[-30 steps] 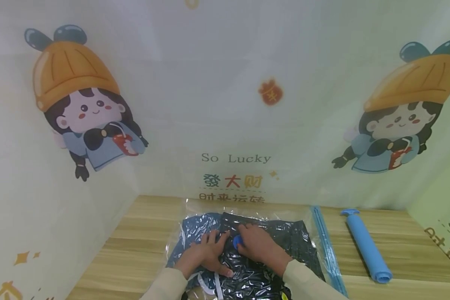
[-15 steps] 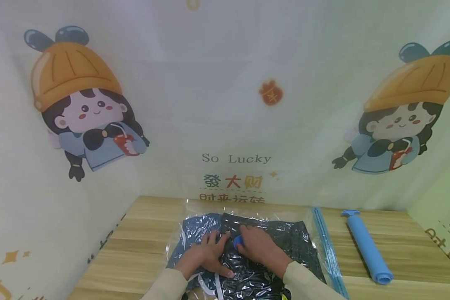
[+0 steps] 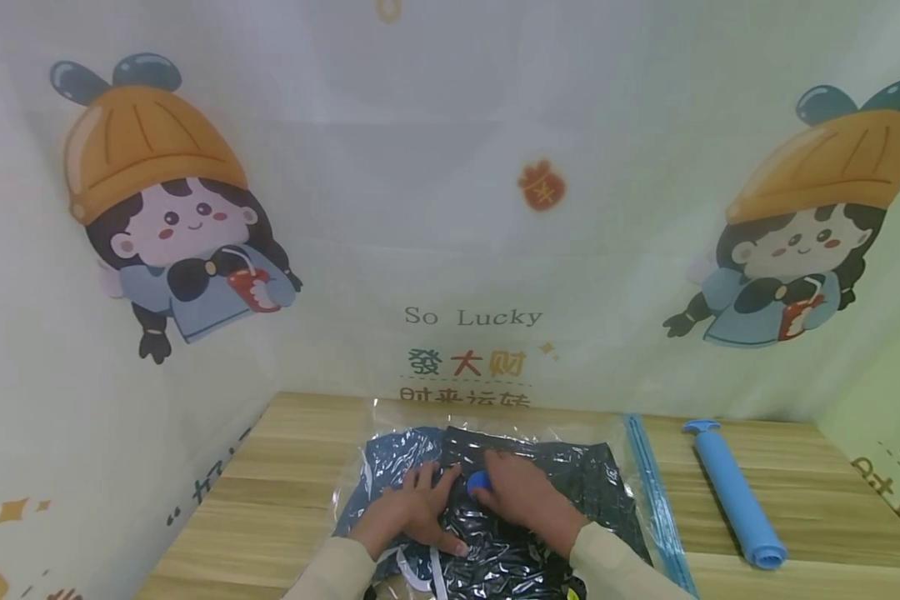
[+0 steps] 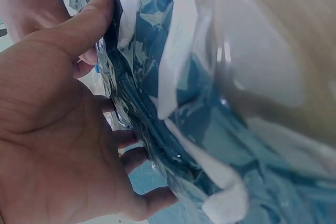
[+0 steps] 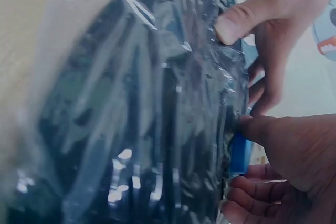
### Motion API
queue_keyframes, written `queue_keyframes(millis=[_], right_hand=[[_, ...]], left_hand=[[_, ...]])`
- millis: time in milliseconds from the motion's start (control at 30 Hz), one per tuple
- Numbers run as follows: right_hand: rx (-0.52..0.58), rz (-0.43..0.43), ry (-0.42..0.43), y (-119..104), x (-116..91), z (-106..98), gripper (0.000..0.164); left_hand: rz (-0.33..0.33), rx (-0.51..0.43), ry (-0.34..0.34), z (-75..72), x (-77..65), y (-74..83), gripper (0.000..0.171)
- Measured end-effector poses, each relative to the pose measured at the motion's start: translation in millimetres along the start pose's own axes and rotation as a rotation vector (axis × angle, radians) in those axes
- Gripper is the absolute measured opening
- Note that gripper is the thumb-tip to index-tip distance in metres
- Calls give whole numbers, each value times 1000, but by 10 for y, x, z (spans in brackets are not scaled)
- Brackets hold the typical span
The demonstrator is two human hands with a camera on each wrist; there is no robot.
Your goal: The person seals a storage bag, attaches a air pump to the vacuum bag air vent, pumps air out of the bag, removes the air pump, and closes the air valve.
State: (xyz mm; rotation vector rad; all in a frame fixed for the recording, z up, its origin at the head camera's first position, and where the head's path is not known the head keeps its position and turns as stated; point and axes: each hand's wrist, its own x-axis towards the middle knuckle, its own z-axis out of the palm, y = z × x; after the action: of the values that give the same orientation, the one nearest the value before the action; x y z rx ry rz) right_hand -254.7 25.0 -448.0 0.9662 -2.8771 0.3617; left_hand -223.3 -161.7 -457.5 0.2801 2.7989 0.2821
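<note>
A clear plastic vacuum storage bag (image 3: 592, 479) lies on the table, packed with dark and blue clothing. My left hand (image 3: 411, 510) rests on its top with fingers spread, left of a round blue valve cap (image 3: 478, 482). From the right, my right hand (image 3: 528, 493) pinches that cap between thumb and fingers. In the right wrist view the blue cap (image 5: 240, 153) shows between the thumb and the curled fingers. White straps (image 4: 178, 51) and blue fabric show through the plastic in the left wrist view, beside the left palm (image 4: 58, 129).
A blue hand pump (image 3: 738, 492) with a T-shaped handle lies right of the bag. The bag's blue zip edge (image 3: 656, 504) runs along its right side. A printed cloth (image 3: 465, 208) hangs behind the wooden table (image 3: 247, 492) and at its sides.
My right hand has shifted very slightly to the right at the blue cap. My left hand stays in place on the bag.
</note>
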Motion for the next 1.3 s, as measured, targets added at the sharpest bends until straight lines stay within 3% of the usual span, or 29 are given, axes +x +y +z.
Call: queue_keyframes(millis=[100, 267, 467, 967, 1300], right_hand=[[42, -59, -11, 42, -14, -49, 49], [97, -226, -57, 82, 24, -114, 40], [81, -290, -73, 89, 55, -131, 40], [56, -299, -95, 119, 137, -151, 32], [67, -208, -80, 36, 139, -167, 29]], left_hand=[[6, 3, 6, 21, 12, -11, 115], [13, 5, 19, 36, 29, -36, 117], [14, 7, 12, 31, 27, -29, 116], [19, 12, 23, 16, -7, -14, 116], [19, 5, 18, 13, -27, -13, 115]])
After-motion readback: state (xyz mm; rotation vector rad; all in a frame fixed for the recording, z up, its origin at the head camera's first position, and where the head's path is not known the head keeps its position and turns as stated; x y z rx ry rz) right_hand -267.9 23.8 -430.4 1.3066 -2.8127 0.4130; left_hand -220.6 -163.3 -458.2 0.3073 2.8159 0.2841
